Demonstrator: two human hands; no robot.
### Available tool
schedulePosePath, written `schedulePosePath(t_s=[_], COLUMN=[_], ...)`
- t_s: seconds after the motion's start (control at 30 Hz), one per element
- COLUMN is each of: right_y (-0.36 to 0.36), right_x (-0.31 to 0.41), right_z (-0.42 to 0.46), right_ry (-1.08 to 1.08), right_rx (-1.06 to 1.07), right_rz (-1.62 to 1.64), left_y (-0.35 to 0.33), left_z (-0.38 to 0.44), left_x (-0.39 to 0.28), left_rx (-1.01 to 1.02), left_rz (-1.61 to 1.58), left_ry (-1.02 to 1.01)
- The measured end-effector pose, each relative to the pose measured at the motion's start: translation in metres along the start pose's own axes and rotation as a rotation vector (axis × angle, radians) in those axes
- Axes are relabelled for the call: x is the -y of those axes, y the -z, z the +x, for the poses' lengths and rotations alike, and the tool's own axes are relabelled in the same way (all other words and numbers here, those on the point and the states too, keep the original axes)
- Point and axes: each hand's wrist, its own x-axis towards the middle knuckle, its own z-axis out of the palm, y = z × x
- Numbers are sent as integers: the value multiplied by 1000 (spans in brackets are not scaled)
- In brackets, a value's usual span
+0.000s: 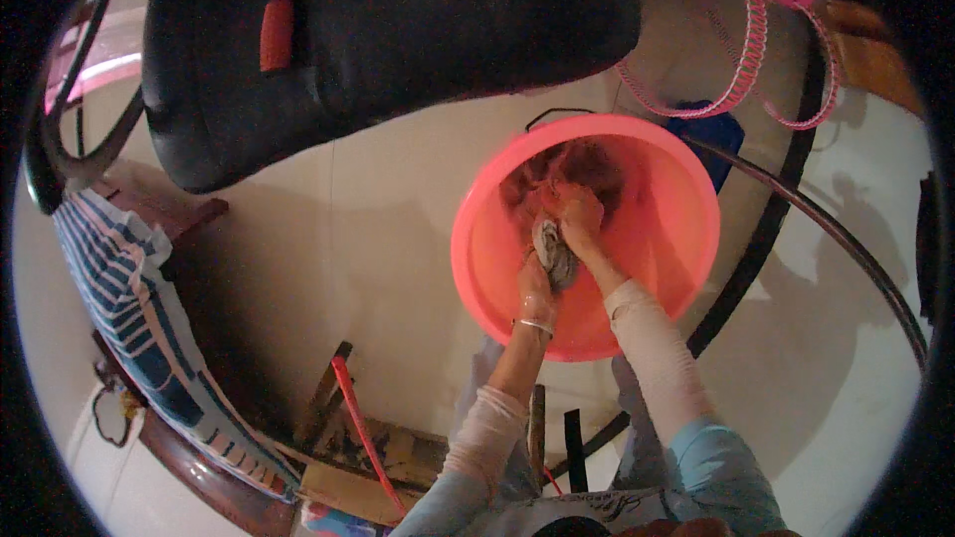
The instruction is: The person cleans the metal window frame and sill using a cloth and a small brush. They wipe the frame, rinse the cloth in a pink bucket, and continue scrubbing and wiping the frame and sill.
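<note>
A large pink plastic tub (671, 291) stands on the floor before me, and both my hands are inside it. Bunched between them is a wet grey cloth (556, 253). My left hand (534, 283) holds its near side, below and left of the other hand. Farther up, my right hand (580, 215) closes on the upper end of the cloth, its fingers partly hidden. Beyond my hands, dark wet fabric (600, 168) lies against the tub's far wall; its exact shape is blurred.
A black padded seat (418, 30) rises beyond the tub. Pink lacy-edged straps (753, 52) hang at the upper right, near a blue container (716, 156). A dark hose or bar (835, 224) curves along the right. Striped fabric (142, 313) drapes over furniture at left.
</note>
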Motion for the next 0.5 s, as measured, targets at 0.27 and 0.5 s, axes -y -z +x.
schedulePosePath(t_s=[0.27,0.5], right_y=[-62,-96], right_x=[-114,-70], right_z=[98,25], right_ry=[-52,401], right_rx=[-232,-166], right_rz=[960,-214], left_y=[-3,4], left_z=[-10,-17], left_x=[-32,-34], left_rx=[138,149], left_rz=[59,252], left_ry=[-270,-181])
